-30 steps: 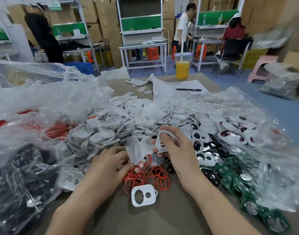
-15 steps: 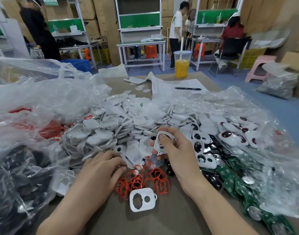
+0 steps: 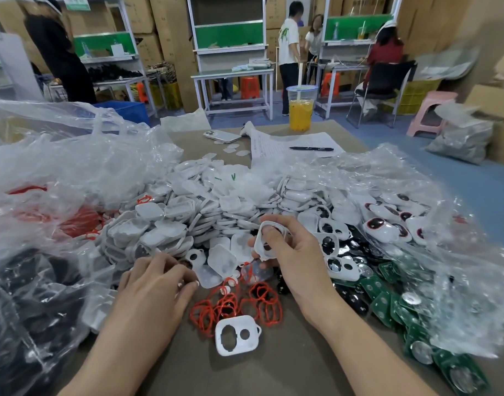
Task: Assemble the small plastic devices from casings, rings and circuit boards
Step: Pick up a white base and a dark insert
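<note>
Right hand [image 3: 298, 252] is gripping a white casing [image 3: 266, 238] by its edges, just above the near edge of the pile [image 3: 216, 207]. Left hand [image 3: 156, 284] is curling palm-down at the pile's near left; cannot tell if it is pinching anything. Red rings [image 3: 262, 304] are lying between my hands, green boards [image 3: 385, 301] to the right.

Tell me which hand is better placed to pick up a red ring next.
Left, probably: the left hand rests right beside the red rings, while the right hand already grips a white casing.
</note>
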Demonstrator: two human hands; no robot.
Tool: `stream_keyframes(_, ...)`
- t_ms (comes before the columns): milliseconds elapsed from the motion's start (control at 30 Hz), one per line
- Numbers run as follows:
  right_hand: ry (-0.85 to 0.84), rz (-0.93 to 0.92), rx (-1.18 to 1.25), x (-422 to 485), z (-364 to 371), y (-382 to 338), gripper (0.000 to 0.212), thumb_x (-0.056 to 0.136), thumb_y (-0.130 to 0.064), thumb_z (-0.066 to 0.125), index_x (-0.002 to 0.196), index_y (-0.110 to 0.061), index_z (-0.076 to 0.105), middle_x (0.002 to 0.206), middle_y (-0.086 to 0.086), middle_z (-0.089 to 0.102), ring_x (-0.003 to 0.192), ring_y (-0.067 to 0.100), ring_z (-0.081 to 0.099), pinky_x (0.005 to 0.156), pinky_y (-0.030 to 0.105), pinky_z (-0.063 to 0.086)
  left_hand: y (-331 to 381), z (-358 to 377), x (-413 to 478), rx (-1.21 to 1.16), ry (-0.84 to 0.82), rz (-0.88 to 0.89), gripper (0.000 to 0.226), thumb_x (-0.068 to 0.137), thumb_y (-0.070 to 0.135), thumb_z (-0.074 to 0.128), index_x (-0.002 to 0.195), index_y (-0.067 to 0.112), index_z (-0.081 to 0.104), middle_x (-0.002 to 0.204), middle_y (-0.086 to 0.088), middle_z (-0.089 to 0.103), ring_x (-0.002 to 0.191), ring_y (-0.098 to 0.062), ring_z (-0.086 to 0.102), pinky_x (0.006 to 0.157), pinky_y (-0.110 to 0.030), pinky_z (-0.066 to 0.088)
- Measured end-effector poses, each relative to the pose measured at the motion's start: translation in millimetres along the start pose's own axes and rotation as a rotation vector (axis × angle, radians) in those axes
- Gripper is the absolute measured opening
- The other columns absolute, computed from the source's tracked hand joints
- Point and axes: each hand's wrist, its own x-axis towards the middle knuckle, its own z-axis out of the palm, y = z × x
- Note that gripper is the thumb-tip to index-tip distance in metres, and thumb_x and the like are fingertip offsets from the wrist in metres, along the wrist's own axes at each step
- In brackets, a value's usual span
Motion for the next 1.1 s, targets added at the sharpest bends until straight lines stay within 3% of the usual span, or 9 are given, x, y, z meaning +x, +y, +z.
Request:
stream_keyframes(133, 0.037, -0.001, -0.045, 0, 0, 2, 0.012, 0.099, -0.018, 0.063, 0.1, -0.027, 0.071, 0.098, 0.034, 0.064, 0.066, 0.022, 0.054, 0.051, 0.025, 0.053, 1, 0, 0, 0.029, -0.045, -0.002, 0.021, 0.097, 0.047, 0.055, 0.109, 0.036, 0.068, 0.116, 0.015, 0.047, 0.122, -0.014, 0.037, 0.103, -0.032, 0.025)
stream_keyframes(267, 0.063, -0.011, -0.078, 1, -2, 1, 0.008, 0.098, -0.016, 0.063, 0.101, -0.02, 0.07, 0.083, 0.02, 0.057, 0.05, 0.0, 0.054, 0.045, 0.011, 0.044, 4, 2, -1, 0.054, 0.007, -0.007, 0.017, 0.093, 0.041, 0.064, 0.101, 0.03, 0.075, 0.113, 0.007, 0.056, 0.118, -0.022, 0.044, 0.1, -0.038, 0.028)
stream_keyframes(367, 0.075, 0.005, -0.07, 0, -1, 1, 0.007, 0.098, -0.016, 0.064, 0.101, -0.019, 0.07, 0.099, 0.034, 0.06, 0.056, 0.01, 0.06, 0.047, 0.016, 0.049, 7, 4, -2, 0.106, 0.036, 0.003, 0.009, 0.086, 0.031, 0.076, 0.09, 0.022, 0.077, 0.102, 0.002, 0.063, 0.106, -0.029, 0.055, 0.093, -0.046, 0.039)
stream_keyframes(467, 0.063, 0.019, -0.047, 0, -2, 1, 0.007, 0.098, -0.015, 0.063, 0.1, -0.019, 0.069, 0.092, 0.027, 0.065, 0.054, 0.012, 0.061, 0.048, 0.016, 0.049, 9, 8, -3, 0.162, 0.098, 0.045, 0.012, 0.075, 0.017, 0.086, 0.076, 0.014, 0.075, 0.087, -0.003, 0.065, 0.088, -0.034, 0.063, 0.079, -0.051, 0.049)
stream_keyframes(567, 0.075, -0.005, -0.079, 1, -2, 3, 0.008, 0.098, -0.018, 0.064, 0.096, -0.024, 0.069, 0.081, 0.014, 0.07, 0.067, 0.009, 0.065, 0.06, 0.022, 0.056, 8, 11, -3, 0.147, 0.206, 0.091, 0.013, 0.078, 0.014, 0.083, 0.076, 0.012, 0.071, 0.085, -0.003, 0.064, 0.087, -0.033, 0.062, 0.08, -0.05, 0.048)
stream_keyframes(633, 0.088, 0.003, -0.068, 2, -3, 6, 0.007, 0.098, -0.019, 0.064, 0.096, -0.025, 0.068, 0.086, 0.013, 0.072, 0.078, 0.018, 0.068, 0.077, 0.037, 0.06, 8, 9, -5, -0.006, 0.282, 0.12, 0.01, 0.09, 0.02, 0.074, 0.084, 0.016, 0.068, 0.086, 0.004, 0.065, 0.088, -0.025, 0.06, 0.082, -0.042, 0.044)
stream_keyframes(733, 0.098, 0.019, -0.019, 3, -3, 6, 0.004, 0.098, -0.019, 0.063, 0.099, -0.02, 0.066, 0.096, 0.016, 0.071, 0.091, 0.027, 0.072, 0.082, 0.045, 0.061, 22, -3, -6, -0.552, 0.298, 0.003, 0.018, 0.098, 0.044, 0.051, 0.094, 0.035, 0.065, 0.084, 0.017, 0.068, 0.085, -0.004, 0.061, 0.073, -0.028, 0.048)
stream_keyframes(833, 0.091, 0.025, 0.008, 5, -3, 5, 0.004, 0.1, -0.018, 0.06, 0.102, -0.016, 0.063, 0.104, 0.019, 0.072, 0.099, 0.031, 0.071, 0.082, 0.042, 0.062, 44, -6, 7, -0.93, 0.208, -0.076, 0.014, 0.095, 0.038, 0.057, 0.096, 0.038, 0.071, 0.085, 0.012, 0.074, 0.081, -0.005, 0.068, 0.07, -0.021, 0.054)
stream_keyframes(1100, -0.041, 0.062, 0.29, 3, -9, -4, 0.008, 0.101, -0.012, 0.055, 0.099, -0.015, 0.062, 0.106, 0.023, 0.073, 0.087, 0.028, 0.073, 0.063, 0.025, 0.057, 70, 6, 29, -1.347, -0.028, -0.195, 0.015, 0.098, 0.017, 0.062, 0.103, 0.012, 0.075, 0.091, -0.005, 0.078, 0.086, -0.01, 0.071, 0.07, -0.018, 0.056)
